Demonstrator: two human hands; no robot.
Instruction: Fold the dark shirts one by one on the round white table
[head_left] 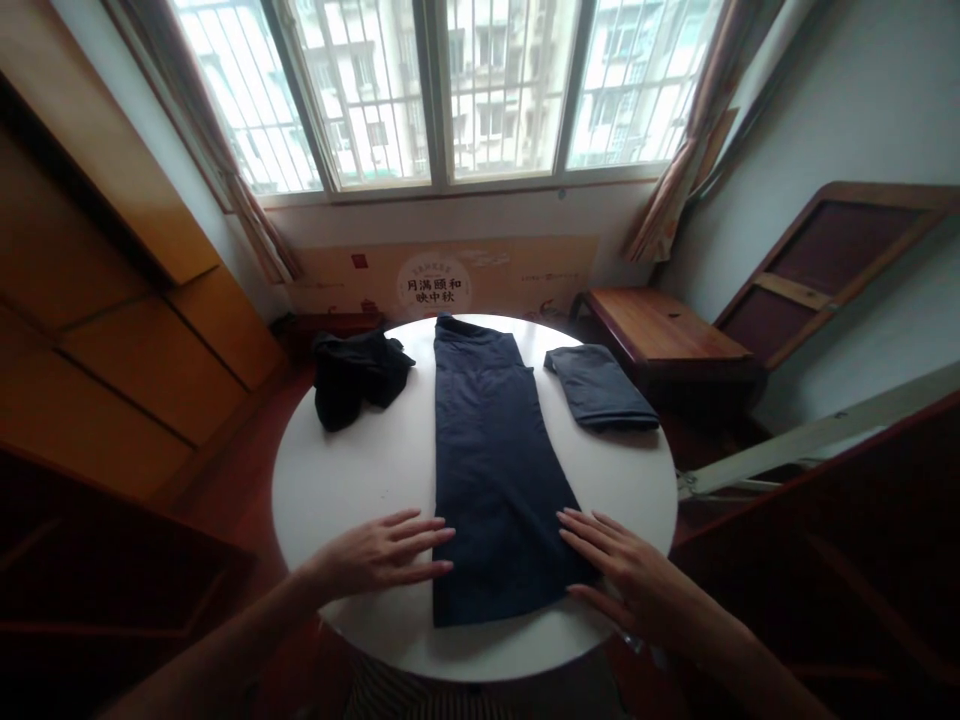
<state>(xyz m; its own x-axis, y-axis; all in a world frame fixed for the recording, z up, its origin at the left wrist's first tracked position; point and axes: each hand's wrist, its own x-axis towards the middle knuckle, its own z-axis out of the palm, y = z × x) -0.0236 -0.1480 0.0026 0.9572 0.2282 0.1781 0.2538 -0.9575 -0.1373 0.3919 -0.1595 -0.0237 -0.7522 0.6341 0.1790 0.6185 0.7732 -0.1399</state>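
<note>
Lengthwise, the navy garment [491, 470], seemingly folded, points toward the window [450, 90].

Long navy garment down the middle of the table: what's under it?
The long navy garment lies flat on the round white table, whose bare top shows along both sides. Both hands press its near edges. Anything beneath the cloth is covered.

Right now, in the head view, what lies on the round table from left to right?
Crumpled black garment → left hand → long folded navy garment → right hand. The small folded dark garment overlaps the right hand's span, so its place is unclear.
</note>
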